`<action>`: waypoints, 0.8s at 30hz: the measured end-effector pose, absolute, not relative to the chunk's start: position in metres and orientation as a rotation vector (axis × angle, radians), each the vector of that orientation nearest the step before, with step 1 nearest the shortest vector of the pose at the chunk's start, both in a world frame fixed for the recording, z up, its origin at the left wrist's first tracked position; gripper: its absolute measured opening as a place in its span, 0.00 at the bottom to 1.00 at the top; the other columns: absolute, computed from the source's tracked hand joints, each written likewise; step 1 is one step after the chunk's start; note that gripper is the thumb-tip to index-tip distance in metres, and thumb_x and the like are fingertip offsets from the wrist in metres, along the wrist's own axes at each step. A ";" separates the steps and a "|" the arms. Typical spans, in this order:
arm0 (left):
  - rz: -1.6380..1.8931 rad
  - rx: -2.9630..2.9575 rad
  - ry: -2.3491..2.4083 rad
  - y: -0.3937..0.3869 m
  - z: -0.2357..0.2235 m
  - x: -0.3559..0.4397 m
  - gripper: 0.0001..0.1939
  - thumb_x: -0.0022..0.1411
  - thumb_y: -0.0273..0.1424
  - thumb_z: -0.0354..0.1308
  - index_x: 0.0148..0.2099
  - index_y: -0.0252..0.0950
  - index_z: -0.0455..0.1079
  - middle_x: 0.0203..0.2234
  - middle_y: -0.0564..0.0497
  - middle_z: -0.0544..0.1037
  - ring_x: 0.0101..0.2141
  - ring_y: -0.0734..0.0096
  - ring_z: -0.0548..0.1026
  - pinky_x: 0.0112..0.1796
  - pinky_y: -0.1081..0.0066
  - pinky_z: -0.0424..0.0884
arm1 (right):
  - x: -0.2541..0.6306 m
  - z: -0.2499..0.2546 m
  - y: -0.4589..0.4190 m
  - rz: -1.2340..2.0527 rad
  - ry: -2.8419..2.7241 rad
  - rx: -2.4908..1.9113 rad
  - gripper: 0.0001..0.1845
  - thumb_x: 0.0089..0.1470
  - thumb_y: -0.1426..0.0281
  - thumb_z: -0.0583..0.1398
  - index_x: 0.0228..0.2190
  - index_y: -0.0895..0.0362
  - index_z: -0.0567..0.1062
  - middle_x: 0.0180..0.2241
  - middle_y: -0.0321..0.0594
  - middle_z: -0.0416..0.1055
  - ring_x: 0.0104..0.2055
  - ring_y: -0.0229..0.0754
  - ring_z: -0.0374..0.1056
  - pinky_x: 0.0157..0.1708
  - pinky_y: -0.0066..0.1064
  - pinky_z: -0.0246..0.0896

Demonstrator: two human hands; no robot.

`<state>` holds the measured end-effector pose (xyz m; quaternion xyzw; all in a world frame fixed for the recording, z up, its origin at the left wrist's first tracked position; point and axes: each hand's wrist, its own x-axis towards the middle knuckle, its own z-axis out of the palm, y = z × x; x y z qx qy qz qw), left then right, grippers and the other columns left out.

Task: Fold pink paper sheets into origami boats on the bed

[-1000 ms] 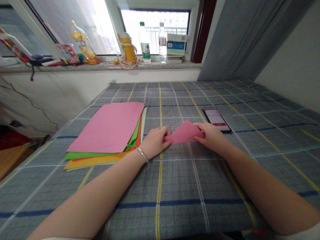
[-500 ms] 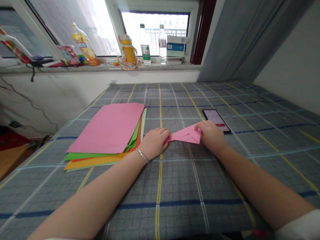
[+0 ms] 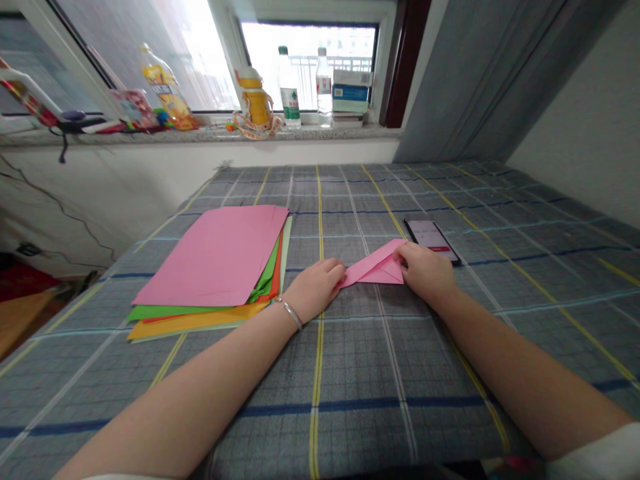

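Folded pink paper (image 3: 373,264) sits inside the near edge of the checked cloth (image 3: 360,373) — left hand (image 3: 317,283) pinching its left end, right hand (image 3: 427,270) gripping the other. Either grip slips and the layers might skew; right hand could bump that phone (image 3: 429,233) too.

- Two in all: one left hand (image 3: 314,288) and one right hand (image 3: 429,272).
- One folded pink paper (image 3: 374,265).
- One paper stack (image 3: 213,253) showing five colours: pink, green, red-orange, yellow-orange and pale green; its sheets cannot be counted.
- One phone (image 3: 431,237).
- One silver bracelet (image 3: 292,314).
- One checked cloth (image 3: 260,400).
- Three bottles: one green-capped bottle (image 3: 289,100), one white-capped bottle (image 3: 324,85) and one yellow bottle (image 3: 169,97).
- One yellow flask (image 3: 257,105).
- One pile of boxes (image 3: 350,97), too unclear to number.
- One windowsill (image 3: 340,133).
- One grey curtain (image 3: 465,67).
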<state>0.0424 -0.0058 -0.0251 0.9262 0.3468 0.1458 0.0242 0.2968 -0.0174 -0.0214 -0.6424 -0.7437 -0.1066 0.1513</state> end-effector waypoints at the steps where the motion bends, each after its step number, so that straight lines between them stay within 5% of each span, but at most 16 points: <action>1: 0.471 2.835 1.080 -0.007 -0.025 0.043 0.03 0.65 0.26 0.51 0.41 0.34 0.65 0.42 0.46 0.73 0.42 0.65 0.72 0.44 0.66 0.70 | 0.298 -0.021 -0.018 -0.274 -2.143 -1.849 0.06 0.54 0.73 0.55 0.32 0.54 0.73 0.36 0.37 0.75 0.37 0.43 0.70 0.26 0.32 0.50; 8: 0.458 2.723 1.224 -0.020 -0.020 0.047 0.11 0.61 0.31 0.57 0.45 0.33 0.67 0.39 0.45 0.73 0.41 0.61 0.71 0.46 0.62 0.69 | 0.302 -0.024 -0.014 -0.195 -2.297 -1.703 0.16 0.52 0.78 0.53 0.37 0.55 0.78 0.44 0.42 0.75 0.46 0.46 0.67 0.43 0.35 0.61; 11: 0.467 2.730 1.244 -0.021 -0.021 0.049 0.14 0.61 0.34 0.57 0.47 0.32 0.68 0.40 0.44 0.74 0.44 0.59 0.71 0.48 0.60 0.67 | 0.300 -0.026 -0.013 -0.160 -2.372 -1.613 0.16 0.56 0.73 0.54 0.43 0.58 0.78 0.46 0.46 0.74 0.49 0.49 0.66 0.49 0.39 0.60; 18: 0.560 2.574 1.298 -0.021 -0.022 0.052 0.17 0.63 0.35 0.54 0.51 0.33 0.68 0.41 0.44 0.75 0.43 0.61 0.72 0.48 0.61 0.68 | 0.291 -0.025 -0.019 -0.093 -2.413 -1.441 0.28 0.57 0.63 0.56 0.57 0.59 0.66 0.53 0.50 0.69 0.55 0.52 0.63 0.55 0.46 0.56; 24: 0.622 2.413 1.334 -0.019 -0.024 0.056 0.16 0.60 0.30 0.54 0.50 0.33 0.68 0.39 0.46 0.76 0.40 0.63 0.73 0.44 0.63 0.69 | 0.274 -0.024 -0.029 -0.011 -2.530 -1.277 0.32 0.54 0.60 0.60 0.58 0.59 0.64 0.54 0.49 0.68 0.56 0.53 0.62 0.55 0.46 0.57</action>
